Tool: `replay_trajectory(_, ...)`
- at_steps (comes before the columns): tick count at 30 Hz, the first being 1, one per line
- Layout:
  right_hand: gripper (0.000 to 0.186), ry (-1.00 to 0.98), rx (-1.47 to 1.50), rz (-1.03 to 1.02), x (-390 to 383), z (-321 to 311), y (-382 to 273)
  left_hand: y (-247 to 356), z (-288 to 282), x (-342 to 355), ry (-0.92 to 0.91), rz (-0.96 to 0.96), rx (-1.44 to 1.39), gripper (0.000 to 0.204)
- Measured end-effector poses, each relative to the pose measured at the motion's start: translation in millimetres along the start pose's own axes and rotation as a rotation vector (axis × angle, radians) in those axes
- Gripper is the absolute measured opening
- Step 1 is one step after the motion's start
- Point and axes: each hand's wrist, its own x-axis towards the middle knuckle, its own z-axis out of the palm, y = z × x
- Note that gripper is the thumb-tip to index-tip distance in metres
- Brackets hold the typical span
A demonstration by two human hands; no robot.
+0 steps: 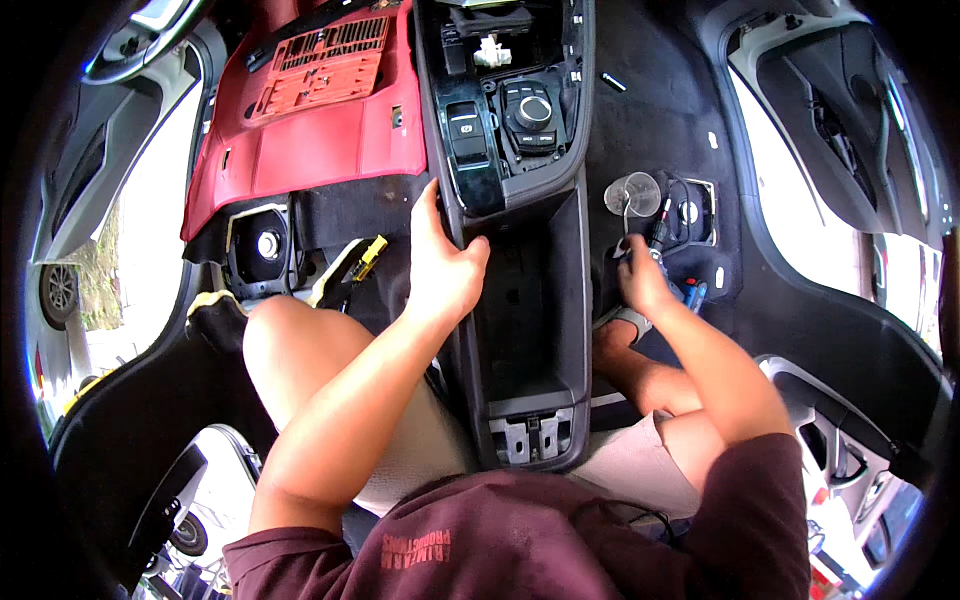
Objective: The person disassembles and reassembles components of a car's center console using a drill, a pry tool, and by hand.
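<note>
Your maroon shirt [560, 540] is nearest the camera, filling the lower middle of the frame, above your bent knees. Up the centre runs the black console [535, 330], with its bare bin below a panel carrying a silver rotary knob [534, 112]. Your left hand [447, 270], left of centre, lies against the console's left edge, thumb spread well apart from the fingers. Your right hand [642, 280], right of centre, has its fingers curled in near a thin metal rod [627, 212] and a dark tool [659, 232]; you can't tell here which of them, if either, they clamp. The rod reaches to a clear cup [638, 190] just above that hand. At upper left, an open orange tool case [322, 75] lies on a red cover [310, 150]; below it, near your knee, is a yellow connector [369, 258].
</note>
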Motion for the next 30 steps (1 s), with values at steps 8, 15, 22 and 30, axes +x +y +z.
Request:
replay_trajectory(8, 0.03, -0.134, 1.103, 0.383, -64, -113, -260, -29, -22, 15, -0.019, -0.016, -0.047, 0.085)
replay_trajectory(15, 0.019, -0.102, 0.835, 0.238, -73, 3, -292, 25, -60, 42, -0.102, 0.42, 0.471, 0.076)
replay_trajectory(22, 0.013, 0.049, 0.584, 0.161, -49, 31, -286, 14, -63, 41, -0.087, 0.558, 0.627, 0.066)
replay_trajectory(30, 0.034, 0.071, 0.575, 0.115, -42, 41, -290, 16, -64, 39, -0.093, 0.547, 0.566, 0.062)
